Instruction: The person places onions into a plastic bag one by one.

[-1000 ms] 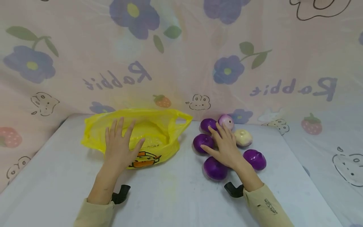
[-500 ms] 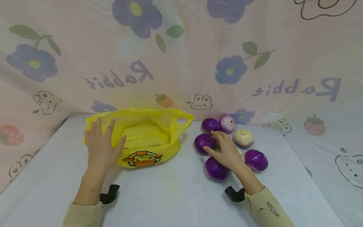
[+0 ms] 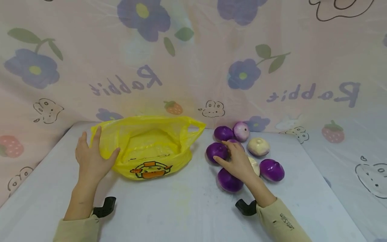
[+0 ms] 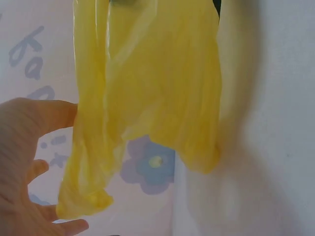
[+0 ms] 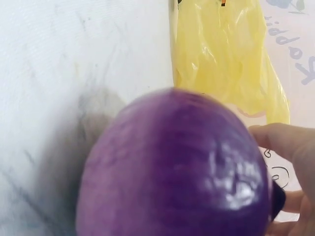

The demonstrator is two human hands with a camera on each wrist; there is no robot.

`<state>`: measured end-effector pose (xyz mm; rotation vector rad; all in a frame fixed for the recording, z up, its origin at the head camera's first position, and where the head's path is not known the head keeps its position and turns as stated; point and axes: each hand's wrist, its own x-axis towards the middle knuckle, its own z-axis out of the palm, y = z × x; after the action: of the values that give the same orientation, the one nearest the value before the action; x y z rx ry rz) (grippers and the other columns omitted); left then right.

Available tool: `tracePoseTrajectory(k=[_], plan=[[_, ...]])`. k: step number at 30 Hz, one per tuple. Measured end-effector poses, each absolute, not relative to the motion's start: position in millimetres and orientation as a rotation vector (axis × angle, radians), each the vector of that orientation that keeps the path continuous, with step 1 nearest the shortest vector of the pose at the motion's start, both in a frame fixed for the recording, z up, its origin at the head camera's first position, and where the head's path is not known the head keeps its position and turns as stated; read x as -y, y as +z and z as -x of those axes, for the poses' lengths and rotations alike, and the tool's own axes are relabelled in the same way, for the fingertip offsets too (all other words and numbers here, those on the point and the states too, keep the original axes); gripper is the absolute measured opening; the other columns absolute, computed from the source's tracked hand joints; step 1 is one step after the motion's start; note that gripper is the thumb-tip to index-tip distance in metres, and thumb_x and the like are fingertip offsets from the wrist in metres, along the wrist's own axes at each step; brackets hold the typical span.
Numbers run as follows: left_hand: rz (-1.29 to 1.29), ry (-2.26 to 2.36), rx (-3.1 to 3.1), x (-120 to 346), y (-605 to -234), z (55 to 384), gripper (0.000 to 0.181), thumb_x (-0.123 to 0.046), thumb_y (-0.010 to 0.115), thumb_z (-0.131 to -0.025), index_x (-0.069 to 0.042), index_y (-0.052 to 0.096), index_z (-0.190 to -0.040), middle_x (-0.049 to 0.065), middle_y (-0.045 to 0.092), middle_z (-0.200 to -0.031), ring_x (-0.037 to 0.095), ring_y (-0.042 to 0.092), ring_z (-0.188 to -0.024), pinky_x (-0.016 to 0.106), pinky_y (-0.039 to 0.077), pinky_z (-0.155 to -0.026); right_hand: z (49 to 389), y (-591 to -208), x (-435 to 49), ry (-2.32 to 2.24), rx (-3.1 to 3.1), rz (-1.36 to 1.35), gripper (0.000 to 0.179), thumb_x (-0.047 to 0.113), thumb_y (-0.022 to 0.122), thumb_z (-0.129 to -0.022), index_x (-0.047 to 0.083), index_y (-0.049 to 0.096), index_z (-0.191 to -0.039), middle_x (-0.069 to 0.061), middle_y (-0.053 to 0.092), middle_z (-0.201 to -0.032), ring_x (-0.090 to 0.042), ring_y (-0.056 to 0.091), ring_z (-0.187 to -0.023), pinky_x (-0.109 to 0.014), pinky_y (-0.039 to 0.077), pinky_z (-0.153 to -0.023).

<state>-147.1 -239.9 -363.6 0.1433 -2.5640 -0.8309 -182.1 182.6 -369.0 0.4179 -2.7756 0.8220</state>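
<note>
Toward the left of the head view stands a yellow plastic bag (image 3: 154, 148) with a duck face printed on its front and its mouth wide. My left hand (image 3: 92, 161) is at the bag's left end, fingers spread; in the left wrist view the thumb (image 4: 59, 114) meets the bag's edge. On the right, my right hand (image 3: 237, 163) reaches among several onions, its thumb and fingertips beside a purple onion (image 3: 216, 152). Contact there is not clear. A nearer purple onion (image 3: 230, 179) sits below that hand and fills much of the right wrist view.
Around the right hand lie another purple onion (image 3: 272, 170), a pale onion (image 3: 258, 147), a pinkish onion (image 3: 241, 131) and a dark purple onion (image 3: 223, 133). All rest on the white tabletop (image 3: 181, 211). A printed cloth (image 3: 193, 67) hangs behind.
My left hand has moved left, from in front of the bag to its left end. The right hand's fingers have drawn back slightly and bent more among the onions.
</note>
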Motion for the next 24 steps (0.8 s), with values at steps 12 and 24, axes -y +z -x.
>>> tracePoseTrajectory(k=[12, 24], plan=[[-0.352, -1.093, 2.514, 246.5, -365.4, 151.0, 0.095, -0.018, 0.073, -0.081, -0.012, 0.013, -0.155, 0.034, 0.015, -0.147, 0.055, 0.023, -0.132, 0.066, 0.024, -0.106, 184.2, -367.4, -177.8, 0.771, 2.903, -0.299, 0.073, 0.040, 0.073, -0.082, 0.002, 0.046, -0.138, -0.026, 0.045, -0.141, -0.041, 0.050, -0.123, -0.057, 0.043, -0.097], [-0.431, -1.224, 2.509, 250.8, -370.0, 155.4, 0.099, -0.012, 0.073, -0.079, -0.011, 0.010, -0.155, 0.032, 0.017, -0.148, 0.050, 0.024, -0.131, 0.064, 0.023, -0.108, 191.2, -371.4, -173.6, 0.786, 2.931, -0.266, 0.069, 0.039, 0.073, -0.082, 0.001, 0.050, -0.134, -0.026, 0.054, -0.129, -0.040, 0.052, -0.119, -0.055, 0.043, -0.097]])
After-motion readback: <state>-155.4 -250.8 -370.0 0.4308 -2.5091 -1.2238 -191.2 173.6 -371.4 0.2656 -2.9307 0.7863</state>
